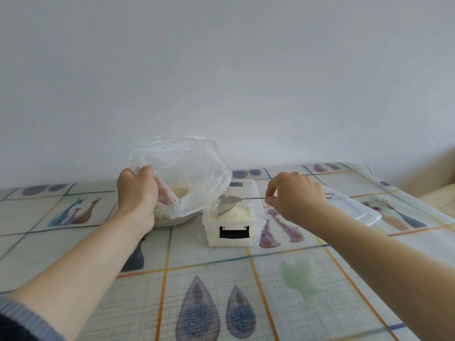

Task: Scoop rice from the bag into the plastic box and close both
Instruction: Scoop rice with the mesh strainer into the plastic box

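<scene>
The right hand [295,196] pinches the thin handle of the scoop [229,204], whose bowl lies tilted on the rice [231,214] inside the open box [234,215] at the frame centre. The left hand [136,193] has a closed grip on the bag [187,168] rim, just left of the box. The lid [352,205] lies on the desk [221,279], to the right behind the right hand.
</scene>
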{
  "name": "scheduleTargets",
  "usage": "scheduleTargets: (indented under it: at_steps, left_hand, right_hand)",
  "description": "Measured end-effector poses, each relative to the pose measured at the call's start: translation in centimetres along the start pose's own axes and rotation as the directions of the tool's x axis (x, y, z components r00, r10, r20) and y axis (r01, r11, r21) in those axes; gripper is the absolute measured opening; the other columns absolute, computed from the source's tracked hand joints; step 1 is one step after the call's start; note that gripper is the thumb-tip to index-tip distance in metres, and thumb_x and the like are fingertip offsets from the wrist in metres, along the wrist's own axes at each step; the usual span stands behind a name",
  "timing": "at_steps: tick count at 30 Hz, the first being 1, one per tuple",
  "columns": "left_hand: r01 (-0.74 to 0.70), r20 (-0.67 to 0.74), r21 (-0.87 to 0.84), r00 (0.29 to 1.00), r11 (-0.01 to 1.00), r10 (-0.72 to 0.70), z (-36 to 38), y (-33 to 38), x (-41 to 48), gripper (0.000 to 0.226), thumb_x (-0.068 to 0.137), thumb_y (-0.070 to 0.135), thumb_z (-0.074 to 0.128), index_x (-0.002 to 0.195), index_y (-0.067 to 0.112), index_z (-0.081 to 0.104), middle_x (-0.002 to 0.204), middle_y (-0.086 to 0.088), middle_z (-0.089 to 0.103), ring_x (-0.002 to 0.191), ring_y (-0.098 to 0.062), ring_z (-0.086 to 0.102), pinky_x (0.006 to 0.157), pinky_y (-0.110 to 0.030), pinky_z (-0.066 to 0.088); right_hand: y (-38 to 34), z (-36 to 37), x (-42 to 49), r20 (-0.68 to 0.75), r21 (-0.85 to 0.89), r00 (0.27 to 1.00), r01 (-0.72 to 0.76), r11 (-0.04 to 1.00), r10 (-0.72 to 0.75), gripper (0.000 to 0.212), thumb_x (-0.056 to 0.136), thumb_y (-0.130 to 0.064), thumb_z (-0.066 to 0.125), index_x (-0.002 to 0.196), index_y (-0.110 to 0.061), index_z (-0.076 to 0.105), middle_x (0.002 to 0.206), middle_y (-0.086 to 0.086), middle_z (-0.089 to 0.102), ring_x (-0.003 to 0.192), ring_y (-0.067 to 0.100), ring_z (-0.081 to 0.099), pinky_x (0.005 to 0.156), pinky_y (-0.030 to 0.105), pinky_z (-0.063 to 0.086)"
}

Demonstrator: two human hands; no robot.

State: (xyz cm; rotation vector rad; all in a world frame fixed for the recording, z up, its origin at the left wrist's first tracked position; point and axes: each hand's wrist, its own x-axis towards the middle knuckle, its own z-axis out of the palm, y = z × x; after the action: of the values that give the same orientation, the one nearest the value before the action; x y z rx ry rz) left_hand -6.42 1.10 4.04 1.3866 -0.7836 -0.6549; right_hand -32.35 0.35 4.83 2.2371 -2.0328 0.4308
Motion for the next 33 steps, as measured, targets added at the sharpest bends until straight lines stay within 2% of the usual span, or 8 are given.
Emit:
scheduleTargets:
  at_steps: [6,11,16,19,22,26,30,33]
  left_hand:
    - [0.013,-0.011,0.033,1.000,0.999,-0.013,-0.1,0.3,-0.6,0.016,0.096,0.022,0.042,0.085,0.012,0.046,0.038,-0.007,0.054,0.029,-0.021,0.056,0.040,-0.023,0.038]
    - [0.012,-0.016,0.037,1.000,0.999,-0.012,0.0,0.5,-1.2,0.020,0.097,0.022,0.042,0.079,0.014,0.046,0.030,-0.001,0.051,0.026,-0.015,0.055,0.049,-0.029,0.038]
    - [0.025,0.003,0.024,1.000,0.999,-0.025,0.0,0.3,-1.1,0.016,0.097,0.022,0.042,0.085,0.012,0.047,0.032,-0.002,0.052,0.030,-0.020,0.057,0.051,-0.030,0.041]
    - [0.027,0.009,0.022,1.000,0.999,-0.027,0.1,0.3,-1.0,0.015,0.097,0.022,0.042,0.086,0.011,0.046,0.031,-0.001,0.052,0.028,-0.020,0.056,0.051,-0.030,0.039]
    - [0.030,0.032,0.011,0.999,0.999,-0.031,0.0,0.3,-1.1,0.016,0.097,0.021,0.042,0.085,0.010,0.046,0.033,-0.004,0.051,0.029,-0.022,0.056,0.051,-0.031,0.041]
    - [0.035,0.082,-0.017,0.996,0.999,-0.034,-0.3,0.4,-1.1,0.024,0.095,0.025,0.046,0.078,0.010,0.048,0.037,-0.009,0.054,0.032,-0.022,0.058,0.054,-0.031,0.040]
    - [0.080,0.161,-0.068,0.985,0.995,-0.068,-1.0,0.5,-1.0,0.040,0.090,0.046,0.054,0.088,0.007,0.059,0.048,-0.008,0.064,0.048,-0.026,0.065,0.054,-0.031,0.051]
    - [0.120,0.210,-0.127,0.973,0.985,-0.092,-2.2,0.5,-0.7,0.059,0.084,0.067,0.048,0.098,0.014,0.070,0.067,-0.001,0.075,0.061,-0.024,0.071,0.061,-0.036,0.055]
  right_hand:
    - [0.7,-0.1,-0.2,-0.063,0.093,0.998,0.003,0.996,0.003,0.008,0.088,-0.026,0.063,0.089,-0.027,0.071,0.077,-0.003,0.059,0.072,0.025,0.055,0.062,0.030,0.038]
    - [1.6,0.0,-0.4,-0.022,0.170,0.999,-0.042,0.985,0.047,0.011,0.089,-0.024,0.062,0.083,-0.024,0.072,0.060,-0.006,0.056,0.065,0.023,0.060,0.050,0.028,0.037]
    - [2.5,0.2,-0.5,0.054,0.296,0.993,-0.118,0.948,0.107,0.018,0.090,-0.018,0.060,0.080,-0.010,0.073,0.068,0.006,0.068,0.064,0.026,0.064,0.061,0.036,0.057]
    - [3.0,0.3,-0.4,0.109,0.391,0.987,-0.155,0.907,0.122,0.025,0.093,-0.018,0.061,0.082,0.001,0.072,0.073,0.015,0.072,0.053,0.022,0.054,0.055,0.030,0.050]
    - [3.2,0.1,-0.4,0.144,0.532,0.979,-0.201,0.823,0.145,0.027,0.093,-0.018,0.060,0.082,0.004,0.071,0.065,0.014,0.066,0.044,0.019,0.043,0.042,0.023,0.036]
    - [2.2,-0.8,-0.4,0.153,0.720,0.979,-0.203,0.664,0.133,0.022,0.092,-0.020,0.062,0.079,-0.005,0.069,0.059,0.007,0.061,0.042,0.020,0.041,0.039,0.023,0.032]
    - [-0.5,-2.2,-0.7,0.150,0.839,0.988,-0.145,0.524,0.032,0.021,0.092,-0.019,0.062,0.082,-0.003,0.070,0.052,0.001,0.057,0.034,0.013,0.035,0.035,0.020,0.028]
    - [-2.9,-2.9,-1.0,0.161,0.894,0.986,-0.126,0.431,-0.047,0.019,0.092,-0.015,0.061,0.085,0.000,0.070,0.048,0.000,0.054,0.033,0.012,0.031,0.034,0.018,0.023]
